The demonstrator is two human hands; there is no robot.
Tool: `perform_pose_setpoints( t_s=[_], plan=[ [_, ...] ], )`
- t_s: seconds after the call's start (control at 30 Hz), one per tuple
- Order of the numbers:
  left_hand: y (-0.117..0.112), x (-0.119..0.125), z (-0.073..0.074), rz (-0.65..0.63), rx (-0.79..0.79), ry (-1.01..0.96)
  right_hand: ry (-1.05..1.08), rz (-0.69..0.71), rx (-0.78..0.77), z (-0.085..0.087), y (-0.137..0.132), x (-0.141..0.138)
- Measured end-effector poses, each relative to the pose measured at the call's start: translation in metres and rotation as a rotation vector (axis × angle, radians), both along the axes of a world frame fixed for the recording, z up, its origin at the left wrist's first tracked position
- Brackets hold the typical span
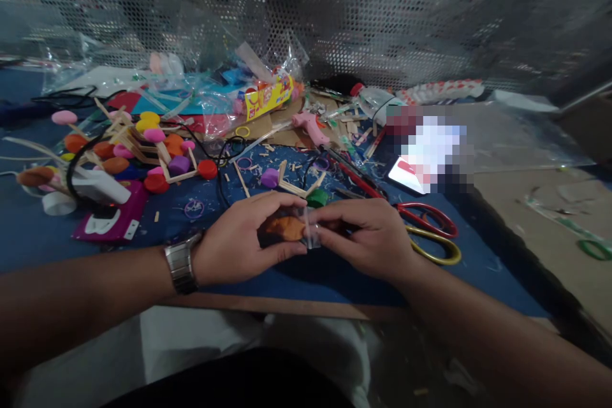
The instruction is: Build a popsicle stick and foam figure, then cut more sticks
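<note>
Over the near part of the blue table, both hands hold a small clear plastic bag [313, 237] with something orange-brown and dark in it. My left hand [234, 236], a metal watch [182, 264] on its wrist, curls its fingers and thumb around the bag's left side. The fingertips of my right hand [366, 233] pinch the bag's right edge. Just beyond the bag lie a green cap [317, 198] and a stick frame [292, 183] with a purple cap [270, 178]. Scissors with red and yellow handles [433, 248] rest beside my right hand.
Stick pieces with coloured caps [179, 166] crowd the left, near a purple box [112, 220] with a white plug. Farther back are a pink glue gun [312, 127], a yellow packet [269, 99] and a plastic bottle [375, 104]. A lit phone [411, 173] lies right; cardboard [564, 223] borders the table.
</note>
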State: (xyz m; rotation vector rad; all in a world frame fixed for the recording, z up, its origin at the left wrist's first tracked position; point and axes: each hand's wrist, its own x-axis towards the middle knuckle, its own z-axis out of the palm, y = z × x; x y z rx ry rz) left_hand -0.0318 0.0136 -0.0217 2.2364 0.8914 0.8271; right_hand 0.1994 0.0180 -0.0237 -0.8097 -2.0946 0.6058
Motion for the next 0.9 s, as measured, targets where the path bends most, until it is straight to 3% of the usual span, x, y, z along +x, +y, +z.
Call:
perform_pose_setpoints(
  t_s=[0.37,0.9],
  plan=[
    [-0.001,0.0,-0.004,-0.098,0.033,-0.013,-0.063,0.118,0.023,-0.01,0.003,-0.004],
    [0.0,-0.001,0.002,-0.006,0.062,0.02,-0.056,-0.051,-0.003,0.007,-0.001,0.007]
  ],
)
